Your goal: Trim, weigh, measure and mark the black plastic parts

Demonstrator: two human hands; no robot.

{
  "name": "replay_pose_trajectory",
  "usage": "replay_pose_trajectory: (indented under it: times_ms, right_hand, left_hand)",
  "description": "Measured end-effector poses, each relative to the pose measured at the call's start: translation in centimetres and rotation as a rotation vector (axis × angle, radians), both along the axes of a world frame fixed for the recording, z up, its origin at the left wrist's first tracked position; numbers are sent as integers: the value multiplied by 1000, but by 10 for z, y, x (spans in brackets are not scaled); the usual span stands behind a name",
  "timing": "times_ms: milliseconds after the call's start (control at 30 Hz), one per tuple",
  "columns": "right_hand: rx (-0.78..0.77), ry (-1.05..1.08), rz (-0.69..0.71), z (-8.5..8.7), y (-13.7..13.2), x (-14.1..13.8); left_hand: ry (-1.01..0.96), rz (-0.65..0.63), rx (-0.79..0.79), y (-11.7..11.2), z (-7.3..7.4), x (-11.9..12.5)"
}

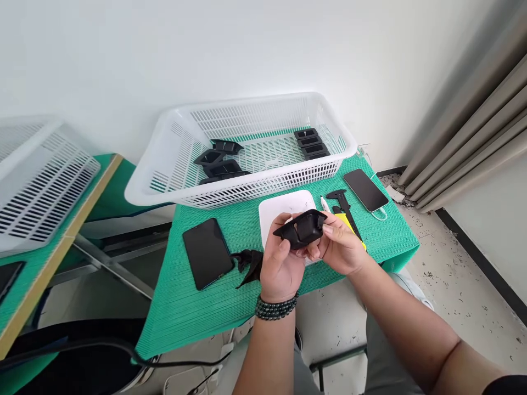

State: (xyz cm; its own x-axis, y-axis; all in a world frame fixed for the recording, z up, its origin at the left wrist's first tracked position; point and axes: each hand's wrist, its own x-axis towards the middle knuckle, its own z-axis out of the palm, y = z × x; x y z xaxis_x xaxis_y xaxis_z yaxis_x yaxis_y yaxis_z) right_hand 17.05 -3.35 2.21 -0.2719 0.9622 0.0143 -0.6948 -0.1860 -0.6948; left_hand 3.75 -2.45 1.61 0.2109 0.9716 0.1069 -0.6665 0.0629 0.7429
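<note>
Between my two hands is a black moulded plastic part (303, 229) with a flared rim and a slot, tilted above a white tray (269, 207). My left hand (280, 260) grips its left end, thumb on the near side. The fingers of my right hand (341, 244) are closed on its right end. Similar black parts (224, 169) lie loosely in the left of a large white basket (242, 193), and several more (312, 144) stand in a row at its right. A black cloth (250, 264) lies beside my left hand.
A black tablet (208, 253) lies on the green mat (193, 312) at left. Right of the tray are a white pen (325, 204), a dark caliper (341, 200), a yellow item (345, 221) and a phone (366, 189) on a cable. Another basket (45, 181) stands on the neighbouring table.
</note>
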Motion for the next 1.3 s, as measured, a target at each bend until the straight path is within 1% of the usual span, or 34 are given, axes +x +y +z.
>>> replay_pose_trajectory:
  times_ms: [167, 367, 600, 833, 1033, 1167, 1300]
  right_hand:
    - [10, 19, -2, 2, 1, 1]
    - [-17, 12, -43, 0, 2, 2]
    - [27, -51, -88, -2, 2, 1]
    - [-14, -134, -183, 0, 4, 4]
    - [-44, -232, -326, 5, 9, 17]
    - [-28, -229, -318, 7, 9, 21]
    - [-6, -186, -290, 4, 10, 23]
  left_hand:
    - [16, -33, 59, 0, 2, -1]
    - [80, -25, 41, 2, -2, -4]
    - [119, 14, 55, 2, -6, -3]
    - [130, -59, 86, 1, -4, 0]
    - [215, 20, 34, 0, -3, 1]
    - [243, 55, 48, 2, -4, 1]
    - [277, 106, 33, 5, -7, 1]
